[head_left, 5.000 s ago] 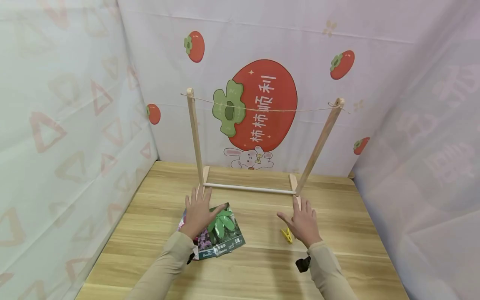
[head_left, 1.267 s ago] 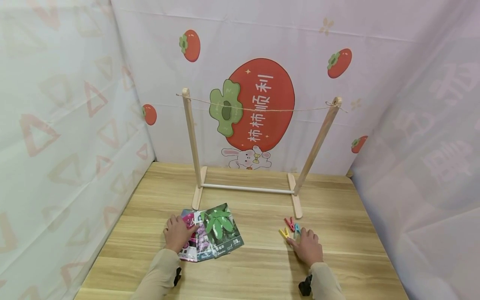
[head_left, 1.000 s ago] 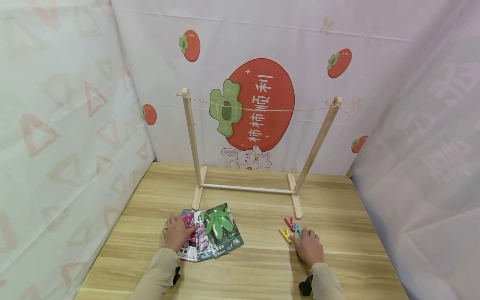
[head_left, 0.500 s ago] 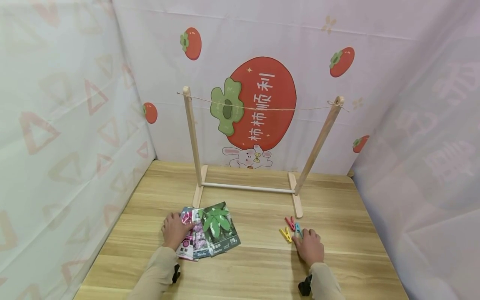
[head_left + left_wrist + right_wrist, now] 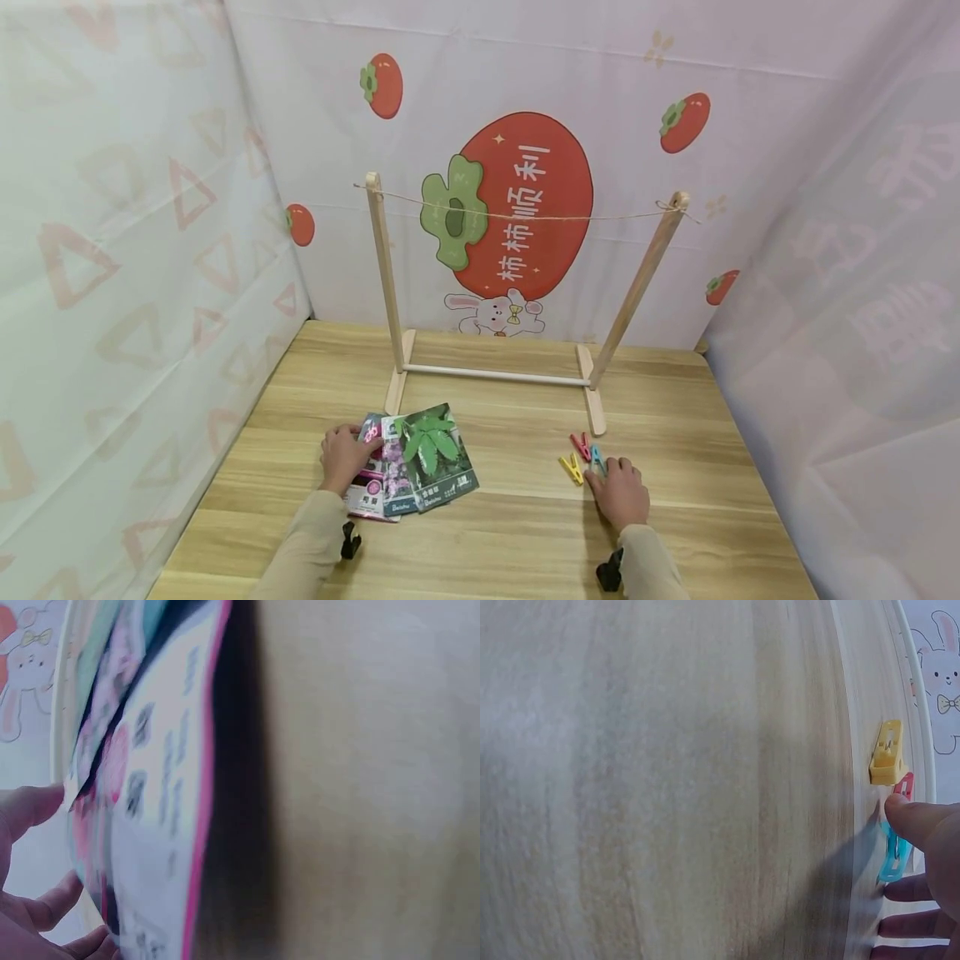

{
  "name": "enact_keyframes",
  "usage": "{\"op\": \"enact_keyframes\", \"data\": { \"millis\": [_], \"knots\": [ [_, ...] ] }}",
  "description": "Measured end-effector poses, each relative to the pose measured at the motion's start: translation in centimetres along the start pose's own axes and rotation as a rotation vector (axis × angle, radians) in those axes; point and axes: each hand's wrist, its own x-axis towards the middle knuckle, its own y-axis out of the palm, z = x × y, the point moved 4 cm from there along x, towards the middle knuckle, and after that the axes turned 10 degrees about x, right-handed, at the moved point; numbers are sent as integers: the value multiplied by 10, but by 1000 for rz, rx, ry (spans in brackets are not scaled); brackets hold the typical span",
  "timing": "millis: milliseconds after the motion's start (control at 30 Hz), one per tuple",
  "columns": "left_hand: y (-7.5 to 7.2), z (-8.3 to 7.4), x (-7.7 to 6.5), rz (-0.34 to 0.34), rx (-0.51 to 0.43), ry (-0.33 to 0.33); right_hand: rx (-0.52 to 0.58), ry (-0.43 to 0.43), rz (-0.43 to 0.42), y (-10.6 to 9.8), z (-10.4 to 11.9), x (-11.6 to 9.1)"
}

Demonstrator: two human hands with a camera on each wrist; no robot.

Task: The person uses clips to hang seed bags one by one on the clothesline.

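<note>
Three plant-picture seed packets lie overlapped in a fan at the left of the table: a pink one point(image 5: 367, 497) on the left, a purple-flower one point(image 5: 395, 471) and a green-leaf one point(image 5: 437, 446) on top at right. My left hand point(image 5: 342, 460) pinches the pink packet by its left edge, thumb over its face; in the left wrist view its lower edge stands above a dark shadow. My right hand point(image 5: 622, 493) rests loosely beside the blue clothespin point(image 5: 597, 459), thumb near it. Close by lie the yellow clothespin point(image 5: 572, 469) and red clothespin point(image 5: 581, 447).
Behind the packets and clothespins stands a wooden frame: a left post point(image 5: 387, 283), a right post point(image 5: 637, 287), and a white crossbar point(image 5: 495, 376) low between them. A thin string point(image 5: 525, 219) is tied across the tops. Fabric walls point(image 5: 142, 275) enclose the wooden table point(image 5: 495, 550).
Both hands, earlier spread over the packets and clothespins, have drawn back and outward. Lately my left hand has pulled the pink packet slightly left, and the other packets have shifted left too.
</note>
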Motion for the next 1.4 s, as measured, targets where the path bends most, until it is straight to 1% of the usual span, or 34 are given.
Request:
{"op": "enact_keyframes", "data": {
  "millis": [100, 200, 467, 533, 667, 733, 800, 967, 1067, 1233, 1400],
  "knots": [
    [-3, -1, 1, 17, -45, -17, 3, -5, -16, -2, 0, 0],
    [-5, -2, 1, 20, -72, -21, 6, -9, -21, -2, 0, -1],
    [-8, 0, -2, -16, -103, -40, 11, -15, -58, 1, 0, 1],
    [-7, 2, -2, -2, -121, -47, 10, -8, -68, 2, 1, 1],
    [-5, 7, 0, 48, -160, -61, 10, 2, -78, 3, 0, 1],
    [-4, 9, 1, 65, -192, -74, 11, 5, -76, 3, 0, 1],
    [-3, 12, 3, 84, -243, -91, 18, 12, -76, 3, 0, 1],
    [-1, 14, 4, 163, -435, -137, 39, 27, -81, 1, 0, 2],
    [-1, 14, 4, 188, -503, -156, 56, 41, -74, 0, 0, 2],
    [-4, 14, 4, 186, -502, -159, 116, 49, -82, -2, -2, 0],
    [-8, 14, 3, 199, -507, -159, 195, 10, -111, -4, -5, -1]
  ]
}}
